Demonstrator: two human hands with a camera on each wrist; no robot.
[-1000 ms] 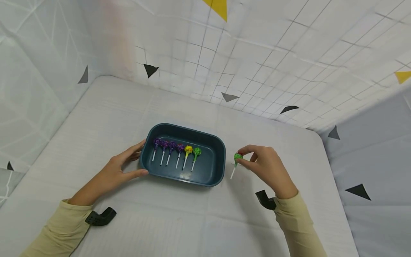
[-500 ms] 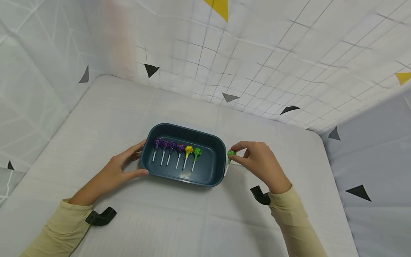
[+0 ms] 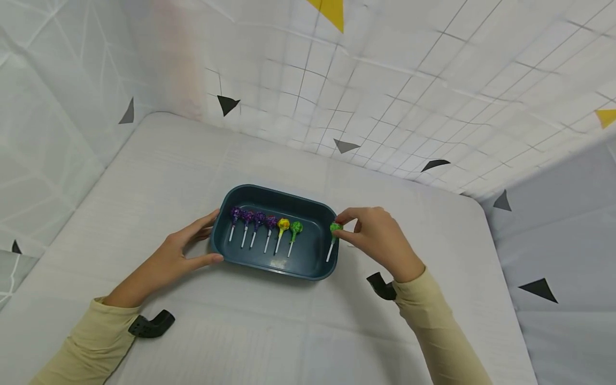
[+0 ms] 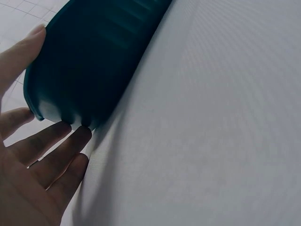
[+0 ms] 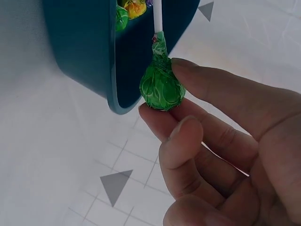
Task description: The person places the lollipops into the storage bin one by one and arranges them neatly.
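Note:
A dark teal plastic tray (image 3: 274, 269) stands on the white-covered table. Inside it lies a row of wrapped lollipops: several purple ones (image 3: 259, 218), one yellow lollipop (image 3: 283, 224) and one green lollipop (image 3: 296, 228), sticks toward the person. My left hand (image 3: 170, 262) rests against the tray's left end, its thumb and relaxed fingertips spread along the rim and outer wall, as the left wrist view shows. Over the tray's right end, my right hand (image 3: 377, 235) pinches another green lollipop (image 5: 162, 87) by its wrapped head between thumb and fingers, the white stick pointing down toward the tray.
White cloth (image 3: 269, 342) covers the table. Behind it hangs a backdrop (image 3: 375, 80) with grid lines and dark and yellow triangles. Each sleeved wrist carries a black camera mount, the left mount (image 3: 151, 324) and the right mount (image 3: 382, 286).
My right hand has moved left with the pinched green lollipop, from beside the tray to over its right end. The left hand and the tray have stayed put.

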